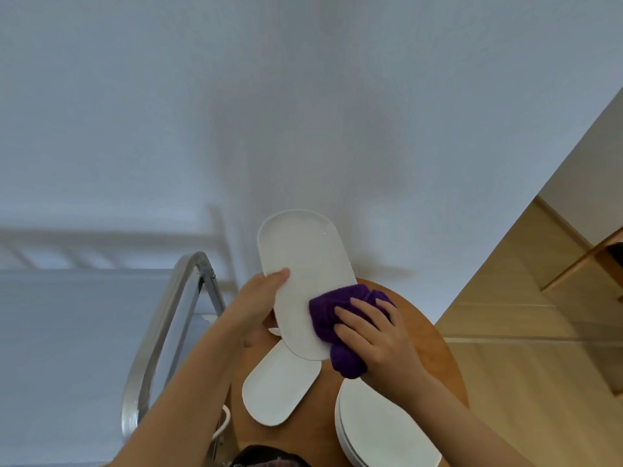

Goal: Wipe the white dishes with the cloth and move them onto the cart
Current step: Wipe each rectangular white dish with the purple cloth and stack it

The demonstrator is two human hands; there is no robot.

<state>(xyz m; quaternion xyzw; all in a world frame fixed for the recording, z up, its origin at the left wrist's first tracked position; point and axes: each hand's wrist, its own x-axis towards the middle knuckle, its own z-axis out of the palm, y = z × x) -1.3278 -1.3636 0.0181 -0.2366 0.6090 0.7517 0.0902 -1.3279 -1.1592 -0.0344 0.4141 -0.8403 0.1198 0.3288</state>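
While the left hand (259,298) holds the long white dish (303,281) up off the round wooden table (435,352), thumb hooked over the rim at the dish's 9 o'clock edge and the other fingers hidden behind it, the right hand (374,335) presses the purple cloth (337,318) onto the dish face near 5 o'clock. Right fingers are spread over the bunched cloth, pushing it flat against the dish; part of the cloth wraps past the lower edge.

Handling read, judgement only:
- Dish looks like glazed ceramic: stiff, smooth, probably slick, brittle if dropped. Long oval, so a one-edge grip puts leverage on the wrist. Best hold is mid-length on the long edge, thumb on top, fingers under, as it is now.
- Wipe pressure at the low end will tend to pivot the dish about the left grip; the hold needs to be firm.
- Cloth is soft, thick and grippy. No concern.

Rest of the work: one more oval dish (279,389) lies on the table at 7 o'clock from the held one, partly under it. A stack of dishes (381,429) sits at 5 o'clock, near the table edge.

The cart's metal rail (158,332) stands at 9 o'clock, close beside the table. Whether any dishes are on it, I cannot tell.
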